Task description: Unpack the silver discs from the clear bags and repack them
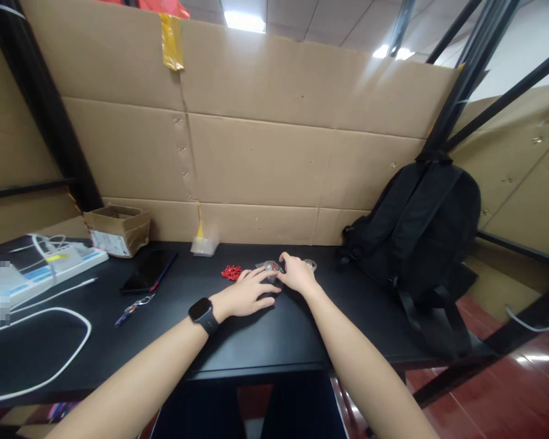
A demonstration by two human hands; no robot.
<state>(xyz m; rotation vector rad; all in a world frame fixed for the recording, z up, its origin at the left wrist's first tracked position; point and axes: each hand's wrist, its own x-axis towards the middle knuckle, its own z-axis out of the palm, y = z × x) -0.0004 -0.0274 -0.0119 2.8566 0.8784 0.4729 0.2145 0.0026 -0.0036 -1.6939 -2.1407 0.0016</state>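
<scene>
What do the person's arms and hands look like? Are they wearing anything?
No gloves, and no sleeves show. The left hand and right hand are bare, with no rings that I can see. A black smartwatch with a dark square face and black strap sits on the left wrist.

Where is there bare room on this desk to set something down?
Bare desktop lies between the right hand and the backpack, and along the near edge between cable and left arm. Crowded at left: power strip, phone, keys.
</scene>
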